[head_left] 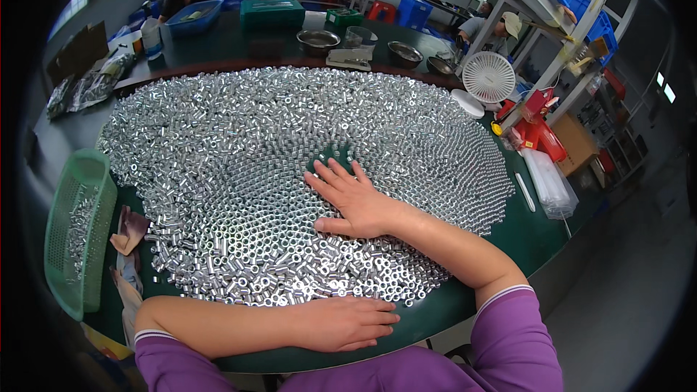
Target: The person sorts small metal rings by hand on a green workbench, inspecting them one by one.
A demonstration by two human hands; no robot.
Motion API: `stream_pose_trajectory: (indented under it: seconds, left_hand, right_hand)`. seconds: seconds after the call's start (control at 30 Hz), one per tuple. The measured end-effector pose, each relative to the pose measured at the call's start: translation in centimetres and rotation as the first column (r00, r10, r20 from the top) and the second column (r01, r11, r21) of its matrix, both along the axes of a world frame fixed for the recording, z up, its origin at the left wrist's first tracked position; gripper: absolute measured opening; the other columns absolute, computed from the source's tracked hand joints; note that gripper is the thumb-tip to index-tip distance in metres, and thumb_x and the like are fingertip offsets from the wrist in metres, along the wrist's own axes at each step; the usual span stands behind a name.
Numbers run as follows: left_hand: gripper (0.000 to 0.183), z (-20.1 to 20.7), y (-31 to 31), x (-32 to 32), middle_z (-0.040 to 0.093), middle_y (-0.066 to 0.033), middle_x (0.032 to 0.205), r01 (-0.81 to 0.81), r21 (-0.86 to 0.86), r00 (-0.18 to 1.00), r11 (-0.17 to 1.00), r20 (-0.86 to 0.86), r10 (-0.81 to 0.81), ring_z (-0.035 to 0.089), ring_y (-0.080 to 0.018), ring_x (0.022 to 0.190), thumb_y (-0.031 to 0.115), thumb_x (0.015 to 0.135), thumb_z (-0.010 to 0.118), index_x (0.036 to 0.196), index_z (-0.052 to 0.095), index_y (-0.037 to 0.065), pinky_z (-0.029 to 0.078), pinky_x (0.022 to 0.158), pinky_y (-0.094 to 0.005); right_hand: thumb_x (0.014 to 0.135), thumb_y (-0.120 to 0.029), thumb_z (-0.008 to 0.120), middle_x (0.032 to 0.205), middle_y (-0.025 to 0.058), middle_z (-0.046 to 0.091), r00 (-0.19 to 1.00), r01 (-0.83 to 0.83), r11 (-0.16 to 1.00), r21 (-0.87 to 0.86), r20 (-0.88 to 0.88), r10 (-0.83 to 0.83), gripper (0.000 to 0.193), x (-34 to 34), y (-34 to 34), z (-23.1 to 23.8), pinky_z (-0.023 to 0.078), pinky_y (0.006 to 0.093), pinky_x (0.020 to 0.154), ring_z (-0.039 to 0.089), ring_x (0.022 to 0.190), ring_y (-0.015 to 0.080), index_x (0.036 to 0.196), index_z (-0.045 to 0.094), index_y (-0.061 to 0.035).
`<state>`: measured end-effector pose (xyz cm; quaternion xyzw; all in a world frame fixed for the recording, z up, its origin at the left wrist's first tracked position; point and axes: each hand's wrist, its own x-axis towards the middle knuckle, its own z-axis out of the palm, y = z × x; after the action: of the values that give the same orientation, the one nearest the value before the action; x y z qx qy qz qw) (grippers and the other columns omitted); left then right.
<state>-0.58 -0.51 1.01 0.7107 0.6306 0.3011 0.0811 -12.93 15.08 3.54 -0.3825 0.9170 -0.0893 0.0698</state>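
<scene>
A broad spread of small silvery metal sleeves (239,174) covers most of the green tabletop (534,239). Many in the middle stand on end, packed side by side; those at the far side and near edge lie jumbled. My right hand (356,203) rests palm down on the middle of the spread, fingers stretched forward and apart. Just beyond its fingertips a small patch of green table shows. My left hand (348,324) lies flat along the table's near edge, fingers pointing right, beside the nearest sleeves. Neither hand grips anything.
At the left sits a green plastic basket (102,247) with some sleeves, beside a crumpled cloth (129,232). Metal bowls (318,41) and a scale (349,59) stand beyond the spread. A white fan (488,77), clear plastic bags (546,185) and a white pen (525,192) are at the right.
</scene>
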Motion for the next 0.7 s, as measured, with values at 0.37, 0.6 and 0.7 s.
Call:
stream_pose_trajectory:
  seconds: [0.37,0.6,0.7]
  left_hand:
    - [0.036,-0.2,-0.1,0.0,0.045,-0.013,0.136,0.0,0.043,0.999,0.999,0.039,-0.001,0.037,-0.0284,0.132,0.023,0.095,0.049,0.123,0.051,0.001,0.043,0.099,-0.0391]
    - [0.036,0.7,-0.2,-0.1,0.045,-0.0129,0.137,-0.005,-0.017,1.0,1.0,0.024,0.005,0.037,-0.0285,0.132,0.023,0.095,0.049,0.124,0.051,0.002,0.044,0.097,-0.0391]
    - [0.035,0.1,-0.1,-0.2,0.045,-0.013,0.136,0.026,0.003,0.999,1.0,0.028,-0.026,0.037,-0.0287,0.132,0.023,0.095,0.048,0.124,0.051,0.003,0.042,0.1,-0.0395]
  right_hand:
    - [0.087,-0.065,0.039,0.154,0.0164,0.012,0.927,0.358,0.932,0.051,-0.14,-0.348,0.081,-5.6,5.0,0.7,-0.001,0.0548,0.112,0.005,0.143,0.0362,0.149,0.018,-0.0173]
    - [0.087,-0.066,0.039,0.154,0.0162,0.014,0.985,0.124,0.992,0.004,-0.118,-0.123,0.08,-4.0,0.3,0.2,0.002,0.057,0.112,0.007,0.142,0.0378,0.149,0.019,-0.0189]
    - [0.087,-0.065,0.039,0.154,0.0151,0.014,0.976,0.186,0.982,0.021,-0.12,-0.182,0.078,-5.2,1.0,0.2,0.002,0.0582,0.111,0.007,0.142,0.0375,0.148,0.021,-0.0198]
